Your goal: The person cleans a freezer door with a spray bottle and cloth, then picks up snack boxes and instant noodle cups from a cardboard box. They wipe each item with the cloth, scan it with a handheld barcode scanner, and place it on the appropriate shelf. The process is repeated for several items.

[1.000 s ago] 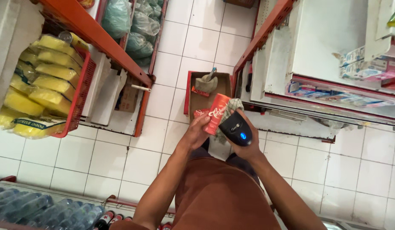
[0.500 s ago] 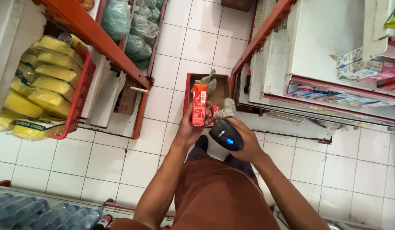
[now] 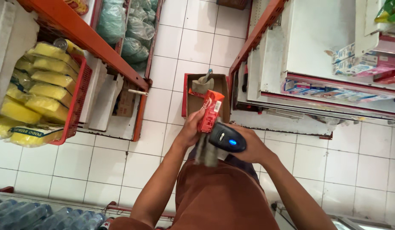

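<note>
My left hand [image 3: 192, 127] holds a small red and orange packet [image 3: 210, 110] upright in front of me. My right hand [image 3: 248, 147] grips a black handheld scanner [image 3: 226, 138] with a blue light on top, its head right beside the packet. Both hands are over an open cardboard box [image 3: 193, 102] that stands on the white tiled floor and has a grey bundle inside. A blurred grey item hangs below my hands at my waist.
A red basket [image 3: 78, 96] of yellow packets sits on the orange-framed shelf at left, with green bags [image 3: 135, 30] farther back. White shelving with boxed goods [image 3: 363, 64] stands at right. Bottled water [image 3: 31, 215] lies bottom left.
The packet has turned upright and lifted a little in my left hand. The scanner has shifted down and to the right, close beside the packet.
</note>
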